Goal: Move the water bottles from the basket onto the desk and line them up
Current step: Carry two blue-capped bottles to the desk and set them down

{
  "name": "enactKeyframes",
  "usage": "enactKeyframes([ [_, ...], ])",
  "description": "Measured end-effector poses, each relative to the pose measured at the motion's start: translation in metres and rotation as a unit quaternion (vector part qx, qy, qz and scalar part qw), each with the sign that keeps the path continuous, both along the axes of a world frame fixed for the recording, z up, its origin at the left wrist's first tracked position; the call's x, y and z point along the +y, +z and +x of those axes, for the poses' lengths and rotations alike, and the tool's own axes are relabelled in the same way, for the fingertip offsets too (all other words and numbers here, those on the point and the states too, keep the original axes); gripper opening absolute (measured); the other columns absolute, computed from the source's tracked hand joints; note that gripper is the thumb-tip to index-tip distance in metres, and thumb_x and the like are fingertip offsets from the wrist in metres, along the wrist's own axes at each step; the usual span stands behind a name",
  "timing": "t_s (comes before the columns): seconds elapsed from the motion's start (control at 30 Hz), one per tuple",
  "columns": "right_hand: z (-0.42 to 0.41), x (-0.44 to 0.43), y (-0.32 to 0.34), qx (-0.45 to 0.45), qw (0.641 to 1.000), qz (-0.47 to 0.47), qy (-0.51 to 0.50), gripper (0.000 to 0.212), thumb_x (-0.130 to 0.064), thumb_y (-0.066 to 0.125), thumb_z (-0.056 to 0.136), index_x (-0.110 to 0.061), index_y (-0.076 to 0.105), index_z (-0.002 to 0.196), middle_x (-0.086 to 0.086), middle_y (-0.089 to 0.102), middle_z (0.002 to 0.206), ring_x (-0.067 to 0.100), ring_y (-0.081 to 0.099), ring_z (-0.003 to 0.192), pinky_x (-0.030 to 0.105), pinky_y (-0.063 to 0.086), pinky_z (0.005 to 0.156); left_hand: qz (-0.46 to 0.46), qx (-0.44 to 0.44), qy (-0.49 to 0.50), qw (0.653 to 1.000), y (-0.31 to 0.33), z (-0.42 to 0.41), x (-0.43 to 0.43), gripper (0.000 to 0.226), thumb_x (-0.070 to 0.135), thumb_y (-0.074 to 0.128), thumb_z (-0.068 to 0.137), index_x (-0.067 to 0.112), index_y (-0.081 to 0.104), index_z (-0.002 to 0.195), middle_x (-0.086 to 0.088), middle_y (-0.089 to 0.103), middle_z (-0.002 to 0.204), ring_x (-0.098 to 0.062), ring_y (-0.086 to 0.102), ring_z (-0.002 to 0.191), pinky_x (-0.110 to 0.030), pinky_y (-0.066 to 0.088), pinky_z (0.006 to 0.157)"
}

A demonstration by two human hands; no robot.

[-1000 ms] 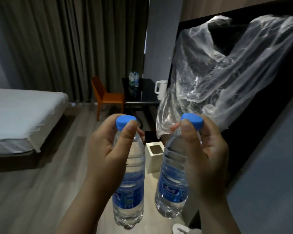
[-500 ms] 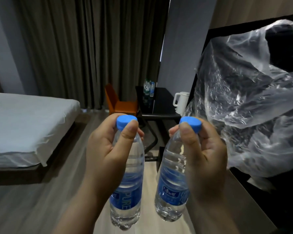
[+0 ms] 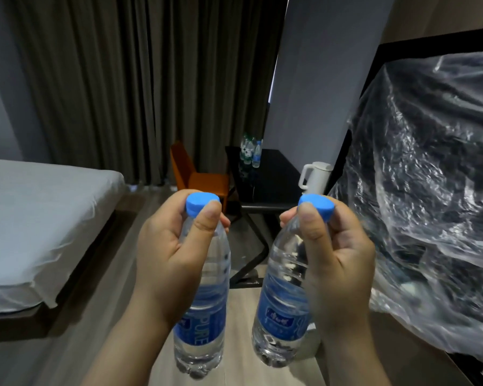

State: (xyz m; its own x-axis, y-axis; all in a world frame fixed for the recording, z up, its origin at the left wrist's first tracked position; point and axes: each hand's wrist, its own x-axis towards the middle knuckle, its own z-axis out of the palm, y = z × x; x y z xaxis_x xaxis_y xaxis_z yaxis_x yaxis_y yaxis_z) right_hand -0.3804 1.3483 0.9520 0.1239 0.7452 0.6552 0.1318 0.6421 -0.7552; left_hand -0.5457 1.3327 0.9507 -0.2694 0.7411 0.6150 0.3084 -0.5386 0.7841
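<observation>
I hold two clear water bottles with blue caps and blue labels upright in front of me, above the floor. My left hand (image 3: 168,257) grips the neck of the left bottle (image 3: 201,324), thumb just under its cap. My right hand (image 3: 338,263) grips the neck of the right bottle (image 3: 282,316) the same way. Far ahead stands a black desk (image 3: 271,188), and several bottles (image 3: 250,153) are grouped at its far left corner. No basket is in view.
A white kettle (image 3: 315,178) stands on the desk's right side, an orange chair (image 3: 198,176) to its left. A bed (image 3: 39,218) fills the left. Crumpled clear plastic sheeting (image 3: 430,204) hangs over a dark surface on the right. Dark curtains close the back.
The view has moved forward: the desk, chair and kettle look nearer and the plastic sheet has slid to the right. Both hands keep the same hold on their bottles.
</observation>
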Motion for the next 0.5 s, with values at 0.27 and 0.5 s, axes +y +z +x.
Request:
enactKeyframes([
  [0.27,-0.011,0.143,0.009,0.012,1.0,0.0,0.016,0.031,-0.048,0.053,0.088,-0.02,0.066,0.091,-0.003,0.068,0.085,0.011,0.063,0.078,0.014,0.047,0.07,-0.008,0.02,0.025,0.999,0.011,-0.006,0.135,0.032,0.051,0.044,0.085,0.025,0.061,0.081,0.001,0.066,0.076,-0.017,0.065,0.074,-0.047,0.055,0.069],
  [0.5,-0.023,0.245,0.009,0.013,1.0,-0.005,0.022,0.033,-0.05,0.053,0.086,-0.019,0.066,0.093,-0.005,0.069,0.085,0.009,0.065,0.079,0.01,0.046,0.069,-0.013,0.005,0.033,0.999,0.008,-0.018,0.23,0.031,0.051,0.045,0.085,0.025,0.061,0.082,0.0,0.067,0.078,-0.016,0.065,0.073,-0.047,0.056,0.068],
])
